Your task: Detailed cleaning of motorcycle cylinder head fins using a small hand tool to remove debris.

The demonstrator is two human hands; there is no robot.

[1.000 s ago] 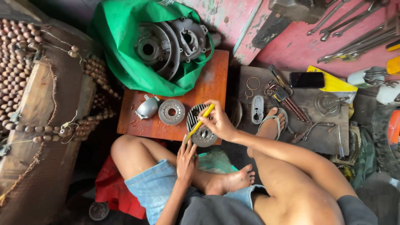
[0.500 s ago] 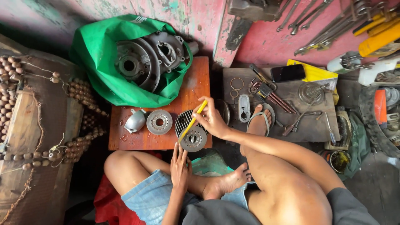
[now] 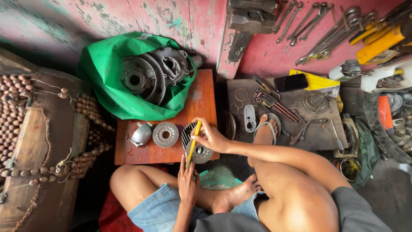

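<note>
Ideally the right hand (image 3: 210, 137), fingers wrapped round the yellow-handled tool (image 3: 193, 144), keeps it steady on the finned round engine part (image 3: 195, 146) at the wooden board's (image 3: 128, 152) front edge, while the left hand's (image 3: 187, 182) straight fingers brace below.

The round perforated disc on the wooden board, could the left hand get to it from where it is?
Probably yes. The left hand sits at the board's near edge, and the disc lies flat just beyond, with bare board between and nothing covering it.

Repair workshop, wrenches (image 3: 300, 19) on wall, engine parts (image 3: 154, 75) (greasy floor)
</note>
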